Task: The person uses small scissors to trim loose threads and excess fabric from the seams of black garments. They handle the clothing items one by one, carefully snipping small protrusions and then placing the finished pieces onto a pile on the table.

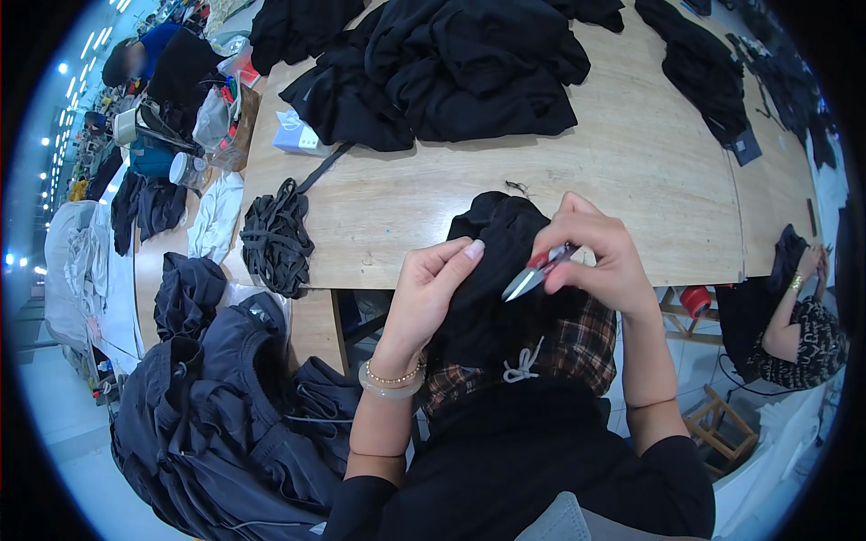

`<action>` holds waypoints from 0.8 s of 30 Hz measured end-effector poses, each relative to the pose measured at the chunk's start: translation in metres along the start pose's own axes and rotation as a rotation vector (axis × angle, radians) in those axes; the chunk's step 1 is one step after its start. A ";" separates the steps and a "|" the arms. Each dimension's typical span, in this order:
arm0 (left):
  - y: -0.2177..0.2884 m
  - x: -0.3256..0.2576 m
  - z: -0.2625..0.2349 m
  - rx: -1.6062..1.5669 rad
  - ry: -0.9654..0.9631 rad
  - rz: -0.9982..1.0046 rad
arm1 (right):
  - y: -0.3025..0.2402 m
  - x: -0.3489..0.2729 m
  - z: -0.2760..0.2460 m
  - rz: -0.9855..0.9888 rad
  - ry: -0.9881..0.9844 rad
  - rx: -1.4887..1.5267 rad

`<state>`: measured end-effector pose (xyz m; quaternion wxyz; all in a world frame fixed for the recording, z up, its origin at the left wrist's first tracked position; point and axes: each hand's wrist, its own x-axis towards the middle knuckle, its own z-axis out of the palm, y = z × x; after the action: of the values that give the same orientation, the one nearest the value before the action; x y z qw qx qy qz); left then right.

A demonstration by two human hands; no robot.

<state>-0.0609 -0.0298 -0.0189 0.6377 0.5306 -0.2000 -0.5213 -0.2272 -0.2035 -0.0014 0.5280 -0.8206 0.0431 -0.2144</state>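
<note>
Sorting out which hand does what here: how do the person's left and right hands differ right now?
The right hand pinches small red-handled snips; the left hand holds only the black garment. The left wrist wears bracelets; the right wrist is bare. Both sit at the same garment.

there is one view only, from a wide fisheye camera worn on the person's head, looking steeply down and forward. it sits close above the left hand (431, 287) and right hand (597, 257), whose forearms enter from the lower edge. beyond them it takes in the wooden table (631, 162), whose straight edges bend toward the dark round rim. the floor shows at the lower corners.
</note>
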 end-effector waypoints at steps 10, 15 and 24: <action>-0.003 0.000 0.000 0.016 -0.062 -0.015 | 0.010 0.007 0.047 -0.176 0.254 -0.321; -0.002 -0.001 0.010 0.109 -0.069 0.031 | 0.041 0.022 0.046 0.198 0.564 0.102; -0.006 -0.001 -0.001 0.111 0.004 0.065 | 0.023 0.012 0.034 0.295 0.424 0.257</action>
<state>-0.0634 -0.0278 -0.0247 0.6244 0.5593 -0.2446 -0.4874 -0.1990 -0.1885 -0.0300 0.6324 -0.6687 0.2437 -0.3056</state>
